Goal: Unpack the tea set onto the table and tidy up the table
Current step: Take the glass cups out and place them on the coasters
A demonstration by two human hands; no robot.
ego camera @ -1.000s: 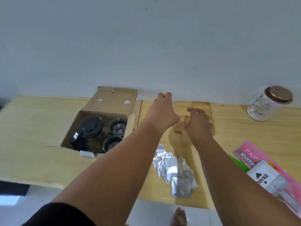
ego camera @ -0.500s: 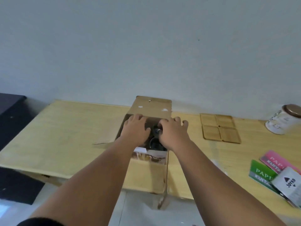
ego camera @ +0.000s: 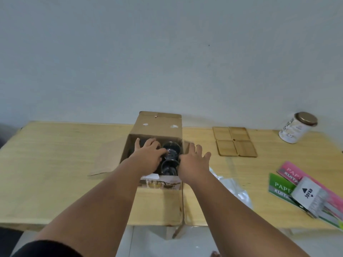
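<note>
The person's left hand [ego camera: 148,154] is down inside the open cardboard box [ego camera: 157,125], its fingers curled over something dark at the box's left side; whether they have closed on it cannot be told. The right hand [ego camera: 193,162] lies spread and empty over the box's right wall, fingers fanned toward the wooden coasters [ego camera: 234,140]. Between the two hands, two glass cups [ego camera: 170,154] of the tea set stand upright, packed close in the box.

The chief danger is likely glass against glass. The cups sit tight together, and a piece drawn out at a slant from under the left hand could knock or drag its neighbour. The box looks light; if the right hand does not steady it, it may rise with the piece being lifted.

The near edge of the worktop [ego camera: 55,164] lies close below the forearms, and the box's front wall stands not far behind it, so anything set down toward the person risks going over. To the right of the right hand, clear plastic wrapping [ego camera: 233,186] and paper packs [ego camera: 289,182] crowd the surface, with a white jar [ego camera: 297,127] further back. The broad bare stretch left of the left hand offers the safest landing room.
</note>
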